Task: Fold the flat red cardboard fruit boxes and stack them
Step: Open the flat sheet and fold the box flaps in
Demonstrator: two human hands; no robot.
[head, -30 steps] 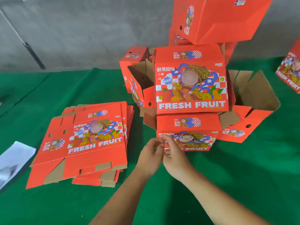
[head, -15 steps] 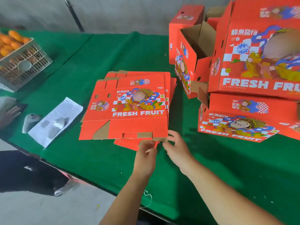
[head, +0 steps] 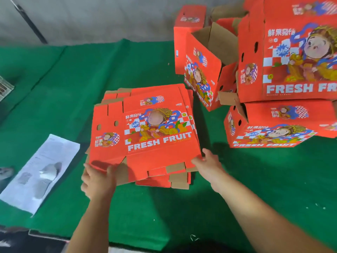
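A pile of flat red fruit boxes (head: 144,128) lies on the green table (head: 255,179) in the middle of the view. My left hand (head: 98,179) grips the near left corner of the top flat box, thumb on its printed face. My right hand (head: 207,163) holds the near right edge of the same box, fingers partly hidden under the cardboard. To the right stand folded red boxes: a closed one (head: 279,125) on the table with another (head: 291,52) stacked on top. An open-topped box (head: 202,70) stands tilted beside them.
A white sheet of paper (head: 40,170) lies near the table's left front edge, with a grey object on it. Another red box (head: 189,21) stands at the back by the grey wall. A dark rod (head: 29,22) leans at the far left. The table's front edge runs along the bottom.
Both hands moved left from the folded box to the flat pile and took hold of the top flat box at its near corners. The view swung left, then came in closer.
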